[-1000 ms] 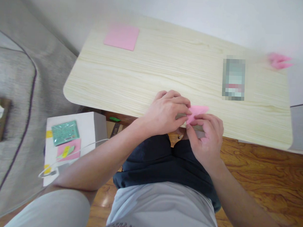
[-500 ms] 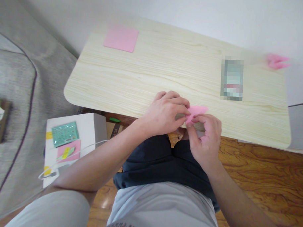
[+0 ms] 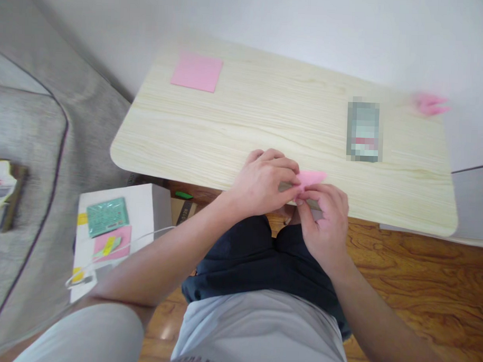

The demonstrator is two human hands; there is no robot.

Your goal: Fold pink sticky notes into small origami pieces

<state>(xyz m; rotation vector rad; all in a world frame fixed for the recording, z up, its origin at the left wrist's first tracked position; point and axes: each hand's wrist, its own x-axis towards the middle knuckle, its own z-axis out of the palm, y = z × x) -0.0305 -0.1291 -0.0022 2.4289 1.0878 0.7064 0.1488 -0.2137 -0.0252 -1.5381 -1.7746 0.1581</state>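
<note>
Since the earlier frames little has moved at the hands. We see less of the folded pink paper (image 3: 312,177) than a second ago, as the right hand (image 3: 323,221) has drawn closer to the left hand (image 3: 265,182). The view has also swung a little, so the table (image 3: 247,123) and the things on it sit slightly lower in the frame.

The folded pink paper lies at the near edge of the table, just below the middle of the frame, and only its pointed right end shows past the fingers. The left hand is curled over its left part with the knuckles up and the fingertips pressed down on it. The right hand comes up from below, and its thumb and forefinger pinch the near edge of the paper. So we read both hands as gripping the one piece, and they touch each other where they meet on it.

A flat pink square sheet (image 3: 196,72) lies on the far left corner of the table, in the upper left of the frame. A small upright oblong thing, blurred out (image 3: 362,131), lies to the right of centre, well apart from the hands. Beyond it, at the far right corner, lies a second folded pink piece (image 3: 430,103), too soft for us to make out its shape.

In the lower left a white box (image 3: 145,204) stands on the floor and carries a green card (image 3: 107,216), a pink slip (image 3: 112,241) and a white cable (image 3: 136,236). The wooden floor (image 3: 420,272) fills the lower right.
</note>
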